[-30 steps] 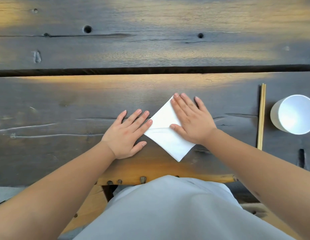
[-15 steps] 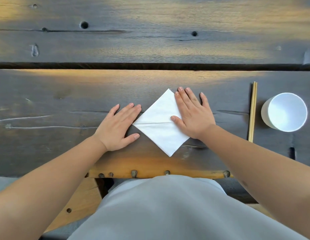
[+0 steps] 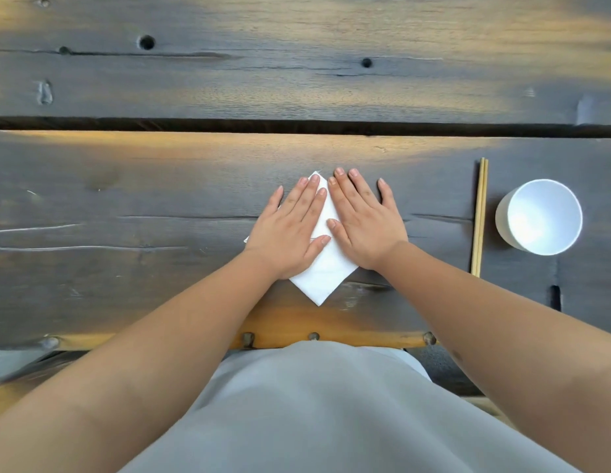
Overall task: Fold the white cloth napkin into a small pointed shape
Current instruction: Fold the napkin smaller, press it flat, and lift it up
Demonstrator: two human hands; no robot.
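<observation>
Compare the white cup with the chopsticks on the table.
The white cup is round, wide and hollow; the chopsticks are thin, straight and long. The cup is white, the chopsticks pale wood. The chopsticks lie nearer the right hand than the cup does. Both rest untouched on the wooden table.

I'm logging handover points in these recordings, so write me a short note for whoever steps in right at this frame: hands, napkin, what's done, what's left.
Left hand: flat, palm down on the left half of the white napkin, fingers spread, gripping nothing.
Right hand: flat on the napkin's right half, partly on the wooden table.
Napkin: lies flat as a diamond near the table's front edge, one corner pointing at the person, a crease line across the middle.
Aside, untouched: chopsticks and white cup to the right.
Done: folded down to a flat diamond, now being pressed.
Left: the folds that narrow it into a small point.
</observation>
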